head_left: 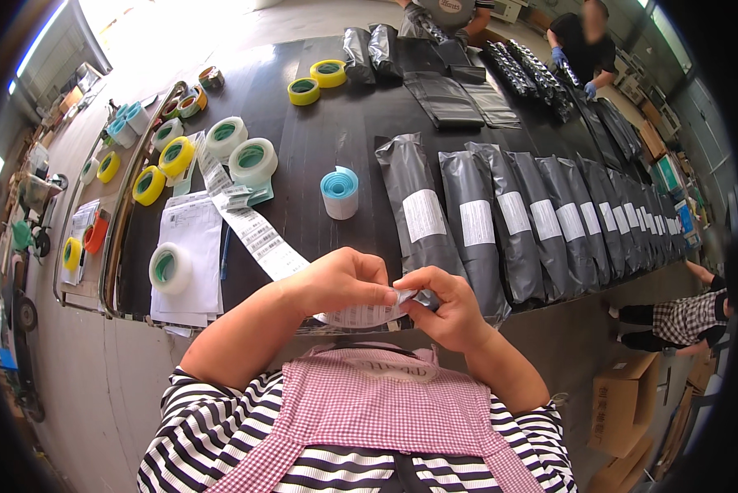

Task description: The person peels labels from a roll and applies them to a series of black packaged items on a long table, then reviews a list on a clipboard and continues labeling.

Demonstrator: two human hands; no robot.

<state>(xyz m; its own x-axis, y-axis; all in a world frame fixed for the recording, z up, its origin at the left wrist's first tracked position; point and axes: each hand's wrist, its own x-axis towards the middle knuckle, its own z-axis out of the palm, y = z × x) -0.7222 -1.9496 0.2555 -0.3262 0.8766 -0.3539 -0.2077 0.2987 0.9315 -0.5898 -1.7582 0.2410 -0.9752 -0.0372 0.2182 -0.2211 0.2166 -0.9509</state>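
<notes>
A long white strip of printed labels [264, 244] runs across the table toward me and curls under my hands at the table's near edge. My left hand [334, 279] pinches the strip's end between thumb and fingers. Against it, my right hand [451, 314] is closed on the same end; a small whitish-grey piece shows between its fingers, partly hidden. Just beyond my hands stands a roll of light blue-backed white labels [339, 197]. To the right lies a row of dark grey plastic mailing bags [476, 238], each with a white label.
Clear tape rolls [252, 161], yellow tape rolls [177, 156] and a stack of papers [186, 246] lie at the left. Flat grey bags [445, 99] are farther back. Two co-workers [584, 49] handle packages at the far side. A cardboard box [624, 403] stands at the lower right.
</notes>
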